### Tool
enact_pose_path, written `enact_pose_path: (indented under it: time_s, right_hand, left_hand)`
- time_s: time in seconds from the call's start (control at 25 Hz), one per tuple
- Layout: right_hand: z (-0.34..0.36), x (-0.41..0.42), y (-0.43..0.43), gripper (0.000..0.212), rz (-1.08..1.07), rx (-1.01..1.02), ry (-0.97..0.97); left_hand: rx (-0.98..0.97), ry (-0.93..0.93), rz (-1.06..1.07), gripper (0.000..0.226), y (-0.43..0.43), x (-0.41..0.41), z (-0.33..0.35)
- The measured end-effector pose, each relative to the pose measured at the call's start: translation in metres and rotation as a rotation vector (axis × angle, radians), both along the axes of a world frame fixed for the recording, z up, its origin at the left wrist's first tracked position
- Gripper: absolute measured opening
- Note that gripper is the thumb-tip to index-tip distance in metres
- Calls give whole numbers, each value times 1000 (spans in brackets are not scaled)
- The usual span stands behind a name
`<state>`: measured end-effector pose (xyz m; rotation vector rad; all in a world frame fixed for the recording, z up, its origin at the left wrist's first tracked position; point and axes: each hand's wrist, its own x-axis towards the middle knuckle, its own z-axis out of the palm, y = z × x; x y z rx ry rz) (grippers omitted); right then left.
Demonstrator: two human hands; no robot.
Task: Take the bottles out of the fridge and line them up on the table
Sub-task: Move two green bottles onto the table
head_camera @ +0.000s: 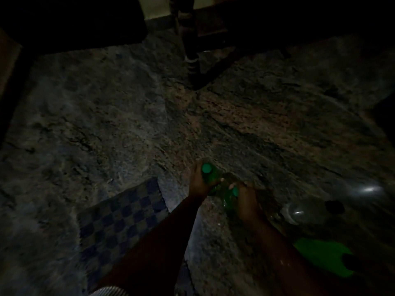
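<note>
Green plastic bottles with round green caps: two, the farther bottle (211,178) and the nearer bottle (228,202).
Hands: two, the left hand (197,183) and the right hand (245,202), each gripping one green bottle.
Clear plastic bottle with a dark cap (303,212): one.
Bottles in all: three.
Blue-and-grey checked floor mat (121,221): one.
Bright green flat object (320,255): one; its kind is unclear in the dark.
Dark turned furniture leg (191,50): one.

The left hand (197,184) grips a green bottle (211,176) and the right hand (245,201) grips a second bottle (228,202), close together above the dim stone floor (128,124) beside a checkered mat (119,221).
</note>
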<state>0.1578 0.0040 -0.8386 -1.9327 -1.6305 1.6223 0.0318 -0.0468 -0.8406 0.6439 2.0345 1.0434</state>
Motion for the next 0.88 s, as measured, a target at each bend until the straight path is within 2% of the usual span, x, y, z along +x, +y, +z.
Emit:
enact_pose_path:
  time_s: [0.12, 0.24, 0.32, 0.4, 0.44, 0.56, 0.68, 0.8, 0.88]
  right_hand:
    - [-21, 6, 2, 25, -67, -36, 73]
    - [34, -2, -18, 19, 6, -78, 113]
    - [77, -6, -28, 13, 113, -48, 107]
    - [125, -15, -41, 24, 159, -41, 90]
    - [159, -20, -44, 25, 168, -60, 165]
    - [263, -43, -57, 10, 278, 35, 129]
    - [354, -57, -61, 29, 434, 176, 152]
    - [423, -71, -66, 37, 432, 299, 180]
    - [469, -78, -62, 38, 377, 311, 270]
  left_hand:
    - [3, 20, -28, 58, -3, -16, -31]
    - [108, 15, 7, 37, -50, -5, 12]
    - [155, -13, -1, 38, -81, 1, 57]
    - [151, -33, -41, 38, -102, 5, 105]
    - [135, -60, -52, 36, -109, 0, 135]
    - [106, -76, -55, 37, -127, -23, 239]
    - [167, -4, -97, 48, -135, -49, 335]
    - [185, 15, -76, 56, -131, -75, 415]
    - [182, -5, -42, 62, -126, -86, 463]
